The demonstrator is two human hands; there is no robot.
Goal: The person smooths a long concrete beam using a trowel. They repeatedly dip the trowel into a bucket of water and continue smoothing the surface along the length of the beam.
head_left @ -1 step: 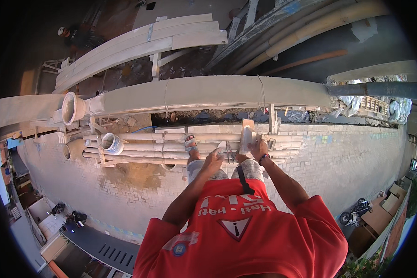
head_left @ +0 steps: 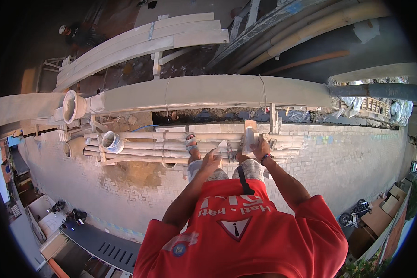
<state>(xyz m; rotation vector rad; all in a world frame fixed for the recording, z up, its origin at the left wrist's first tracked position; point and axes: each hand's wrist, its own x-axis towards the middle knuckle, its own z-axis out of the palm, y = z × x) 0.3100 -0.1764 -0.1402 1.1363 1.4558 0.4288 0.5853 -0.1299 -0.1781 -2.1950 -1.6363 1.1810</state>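
Observation:
My left hand (head_left: 211,159) is closed round a trowel (head_left: 222,146) with a pale, pointed blade that angles up and right. In my right hand (head_left: 261,148) is a wooden float (head_left: 250,131), a flat rectangular board held roughly upright with its top end bare wood. Both hands are in front of my thighs, a short gap apart, over the bamboo scaffold (head_left: 171,146) under my feet. Between the hands a thin dark object (head_left: 230,150) shows, too small to make out. The fingers of the left hand partly hide the trowel's handle.
A long grey plastered beam (head_left: 208,90) crosses ahead. On the scaffold to the left stands a white bucket (head_left: 112,142), near a round pale vessel (head_left: 73,107) at the beam. Pale planks (head_left: 139,44) lie beyond. Far below is a paved lane (head_left: 347,160) with a parked motorcycle (head_left: 355,211).
The float in my right hand has tilted slightly and shifted a little to the right. The left hand with the trowel has barely moved.

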